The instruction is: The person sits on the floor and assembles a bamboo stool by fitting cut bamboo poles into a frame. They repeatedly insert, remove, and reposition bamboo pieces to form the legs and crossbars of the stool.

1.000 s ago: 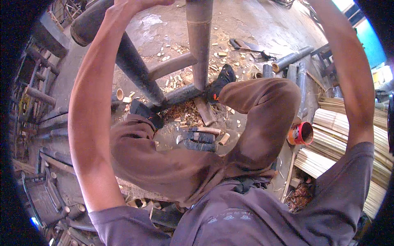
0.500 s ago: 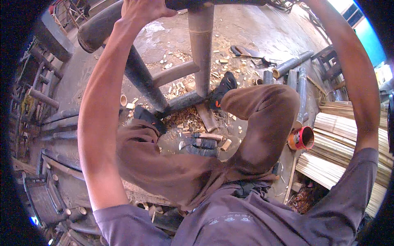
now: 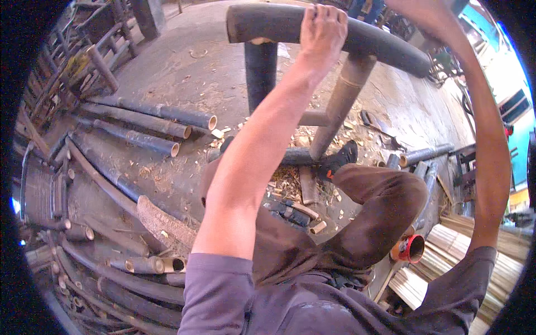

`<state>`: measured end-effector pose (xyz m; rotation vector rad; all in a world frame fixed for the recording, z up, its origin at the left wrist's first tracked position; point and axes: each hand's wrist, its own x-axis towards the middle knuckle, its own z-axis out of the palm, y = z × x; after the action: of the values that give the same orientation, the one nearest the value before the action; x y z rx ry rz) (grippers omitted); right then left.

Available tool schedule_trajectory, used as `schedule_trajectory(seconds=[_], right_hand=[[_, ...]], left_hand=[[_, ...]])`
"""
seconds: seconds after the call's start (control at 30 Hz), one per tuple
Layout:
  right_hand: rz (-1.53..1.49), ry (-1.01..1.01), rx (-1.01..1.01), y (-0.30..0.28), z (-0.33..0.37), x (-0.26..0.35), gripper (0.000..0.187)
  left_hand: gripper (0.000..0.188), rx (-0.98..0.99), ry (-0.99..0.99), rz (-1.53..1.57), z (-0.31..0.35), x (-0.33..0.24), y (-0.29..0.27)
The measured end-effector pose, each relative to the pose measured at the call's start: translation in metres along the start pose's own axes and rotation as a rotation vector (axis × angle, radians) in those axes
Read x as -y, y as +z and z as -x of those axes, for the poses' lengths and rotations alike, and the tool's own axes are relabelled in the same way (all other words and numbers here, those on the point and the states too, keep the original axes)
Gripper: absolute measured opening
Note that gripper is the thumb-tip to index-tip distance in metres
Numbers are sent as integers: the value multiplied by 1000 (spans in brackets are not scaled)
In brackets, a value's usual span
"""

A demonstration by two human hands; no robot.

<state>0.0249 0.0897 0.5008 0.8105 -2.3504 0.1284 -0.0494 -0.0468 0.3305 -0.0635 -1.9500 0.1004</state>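
A grey, worn floor is spreading across the room, carrying scattered pale chips around its middle and looking lighter towards the upper right, where brightness is catching it. Along the left, railed frames are crowding the floor's edge, a slatted, bench-like piece is sitting lower down, and a dark upright post is rising near the top. At the far right, a turquoise wall is bordering the space, a dark, window-like panel is showing just above, and strong white light is glaring beside it, washing out detail.
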Motion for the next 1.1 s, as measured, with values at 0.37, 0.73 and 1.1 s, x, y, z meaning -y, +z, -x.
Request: schedule_trajectory(seconds=[0.37,0.73,1.1], right_hand=[[-69,-403,-71,79,-31,95,27],[186,-557,-104,107,-43,71,30],[-78,-503,-206,111,-28,72,27]], left_hand=[[46,-87,131,-657,21,17,37],[48,21,21,19,10,4,-13],[61,71,63,52,19,5,5]])
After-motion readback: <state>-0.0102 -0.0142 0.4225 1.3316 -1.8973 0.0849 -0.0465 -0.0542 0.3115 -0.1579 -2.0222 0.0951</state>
